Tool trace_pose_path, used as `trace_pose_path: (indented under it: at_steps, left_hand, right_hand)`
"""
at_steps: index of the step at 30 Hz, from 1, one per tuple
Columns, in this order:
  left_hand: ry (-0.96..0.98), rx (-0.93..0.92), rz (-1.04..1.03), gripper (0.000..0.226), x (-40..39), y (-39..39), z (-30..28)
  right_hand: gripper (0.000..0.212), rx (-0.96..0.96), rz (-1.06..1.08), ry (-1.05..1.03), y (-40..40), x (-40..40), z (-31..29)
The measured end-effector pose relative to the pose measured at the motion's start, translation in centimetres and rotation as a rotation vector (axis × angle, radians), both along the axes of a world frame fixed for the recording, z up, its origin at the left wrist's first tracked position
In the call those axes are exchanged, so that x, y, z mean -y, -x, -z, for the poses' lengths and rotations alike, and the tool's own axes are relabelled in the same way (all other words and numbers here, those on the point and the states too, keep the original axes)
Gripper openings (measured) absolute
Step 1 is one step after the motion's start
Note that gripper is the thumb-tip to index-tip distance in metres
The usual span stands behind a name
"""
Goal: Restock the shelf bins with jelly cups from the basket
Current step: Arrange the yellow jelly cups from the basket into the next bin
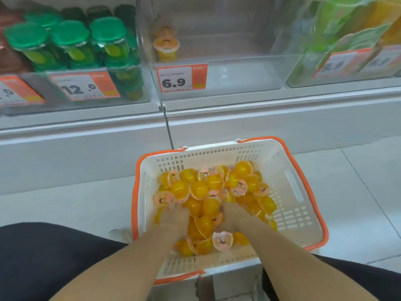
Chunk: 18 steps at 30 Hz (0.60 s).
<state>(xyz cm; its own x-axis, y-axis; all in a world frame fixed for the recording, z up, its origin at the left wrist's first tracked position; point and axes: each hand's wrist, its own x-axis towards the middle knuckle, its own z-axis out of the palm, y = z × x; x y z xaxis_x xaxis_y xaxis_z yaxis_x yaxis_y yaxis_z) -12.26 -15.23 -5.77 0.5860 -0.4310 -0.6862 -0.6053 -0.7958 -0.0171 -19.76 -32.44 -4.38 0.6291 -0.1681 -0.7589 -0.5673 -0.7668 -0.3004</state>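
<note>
A white basket with an orange rim [286, 168] stands on the floor below the shelf. It holds a heap of yellow jelly cups [199, 190] with pink printed lids. My left hand [173, 218] and my right hand [233, 218] are both dug into the near side of the heap, knuckles up. Their fingers curl down among the cups and the fingertips are hidden. On the shelf above, a clear bin [227, 92] holds two jelly cups [166, 49] at its back left, one on the other.
An orange price tag reading 6.9 [181, 78] hangs on the bin's front. Green-lidded jars [71, 46] fill the bin to the left, and green and yellow packs [338, 29] the one to the right. My dark-trousered knees [43, 257] flank the basket on the white tiled floor.
</note>
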Motion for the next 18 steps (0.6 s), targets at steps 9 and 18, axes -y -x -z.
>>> trace_pose_path:
  at_steps: [9, 18]
  left_hand:
    - [-0.087, 0.164, 0.183, 0.037, 1.0, -2.2, 1.1]
    - [-0.031, -0.131, 0.028, 0.018, 2.3, -4.9, 0.0]
  right_hand:
    - [0.072, 0.128, -0.118, 0.061, -3.0, 0.3, 3.4]
    - [0.074, 0.134, -0.142, -0.033, -5.0, 3.2, 2.0]
